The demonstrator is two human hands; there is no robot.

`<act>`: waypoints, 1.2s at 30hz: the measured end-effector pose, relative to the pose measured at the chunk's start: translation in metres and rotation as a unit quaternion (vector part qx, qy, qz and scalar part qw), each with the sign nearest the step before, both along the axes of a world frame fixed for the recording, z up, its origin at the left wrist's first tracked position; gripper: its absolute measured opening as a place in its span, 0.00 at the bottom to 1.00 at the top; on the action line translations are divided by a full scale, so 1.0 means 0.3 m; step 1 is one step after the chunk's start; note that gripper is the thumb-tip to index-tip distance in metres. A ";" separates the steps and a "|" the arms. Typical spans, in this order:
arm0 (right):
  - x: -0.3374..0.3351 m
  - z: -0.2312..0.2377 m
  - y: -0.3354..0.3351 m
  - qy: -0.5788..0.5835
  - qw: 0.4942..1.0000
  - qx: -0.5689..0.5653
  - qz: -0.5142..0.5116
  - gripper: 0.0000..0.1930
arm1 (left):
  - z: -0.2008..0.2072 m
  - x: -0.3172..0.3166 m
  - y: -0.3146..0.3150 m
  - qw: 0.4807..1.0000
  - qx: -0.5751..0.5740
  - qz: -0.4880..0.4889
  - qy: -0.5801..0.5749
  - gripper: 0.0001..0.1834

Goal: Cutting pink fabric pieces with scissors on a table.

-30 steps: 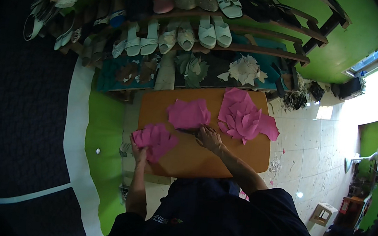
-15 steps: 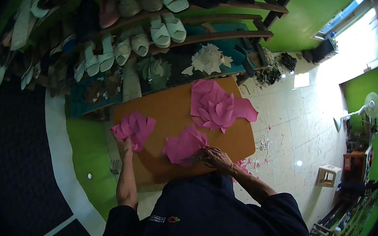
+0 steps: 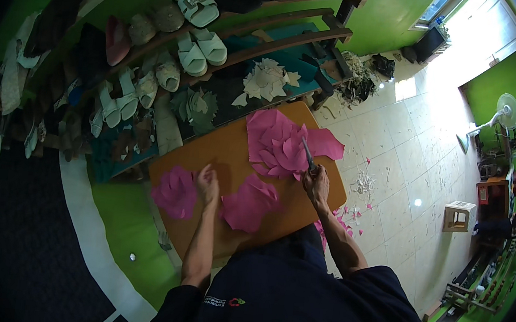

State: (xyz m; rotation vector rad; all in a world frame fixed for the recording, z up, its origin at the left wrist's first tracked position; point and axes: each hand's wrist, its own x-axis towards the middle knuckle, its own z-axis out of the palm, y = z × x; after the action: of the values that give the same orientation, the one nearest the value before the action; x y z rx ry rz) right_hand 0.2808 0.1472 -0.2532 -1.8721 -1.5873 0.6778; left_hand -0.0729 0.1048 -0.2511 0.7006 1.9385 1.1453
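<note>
My right hand (image 3: 317, 186) is closed around the handles of a pair of scissors (image 3: 307, 150), their blades pointing away from me over the far pile. That far pile of pink cut pieces (image 3: 275, 141), petal-shaped and overlapping, lies at the far right of the orange-brown table (image 3: 209, 150). Slightly blurred, my left hand (image 3: 208, 185) is raised over the table with loosely bent fingers and nothing visible in it. It is just right of a smaller pink pile (image 3: 174, 191) at the left. Between the hands, nearer me, lies a pink sheet-like piece (image 3: 250, 204).
Behind the table, a shelf rack (image 3: 288, 46) carries many shoes and sandals (image 3: 201, 50). Cream pieces (image 3: 267, 80) and green pieces (image 3: 195, 108) rest on its lower level. Pink scraps (image 3: 340, 222) and pale shreds litter the tiled floor on the right, where a stool (image 3: 459, 216) stands.
My left hand has let go of the left pink pile and moved right. My right hand has carried the scissors away from the middle piece, up to the far pile.
</note>
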 end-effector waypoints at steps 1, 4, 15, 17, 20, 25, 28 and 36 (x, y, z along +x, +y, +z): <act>-0.029 0.010 0.033 0.024 0.998 -0.057 -0.032 0.27 | -0.047 0.008 0.034 1.000 0.004 -0.029 0.000 0.26; -0.075 0.020 0.108 0.020 0.992 -0.096 -0.075 0.31 | -0.195 0.076 0.178 0.997 0.020 -0.068 -0.015 0.30; -0.152 0.011 0.237 -0.062 0.988 -0.096 -0.108 0.34 | -0.193 0.296 0.453 0.994 -0.077 -0.081 0.003 0.49; -0.163 0.013 0.256 -0.052 0.987 -0.092 -0.120 0.34 | -0.208 0.301 0.457 0.996 -0.062 -0.071 0.003 0.49; -0.164 -0.003 0.272 -0.091 0.986 -0.113 -0.086 0.33 | -0.190 0.327 0.465 0.993 -0.103 -0.056 0.035 0.45; -0.176 -0.032 0.271 0.050 0.987 -0.139 -0.062 0.33 | -0.096 0.383 0.472 0.989 -0.092 -0.039 0.112 0.53; -0.159 -0.098 0.270 0.069 0.996 -0.045 -0.047 0.30 | -0.168 0.418 0.510 0.985 -0.015 0.020 0.172 0.59; -0.014 -0.126 0.219 0.204 0.966 -0.155 -0.031 0.17 | -0.134 0.439 0.505 0.984 -0.153 -0.074 -0.046 0.55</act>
State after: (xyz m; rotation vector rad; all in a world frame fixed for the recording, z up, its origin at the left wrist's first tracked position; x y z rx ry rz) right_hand 0.2767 0.2130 -0.2909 -1.8312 -1.2059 1.2518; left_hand 0.0587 0.2562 -0.2913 0.6017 1.8955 0.7543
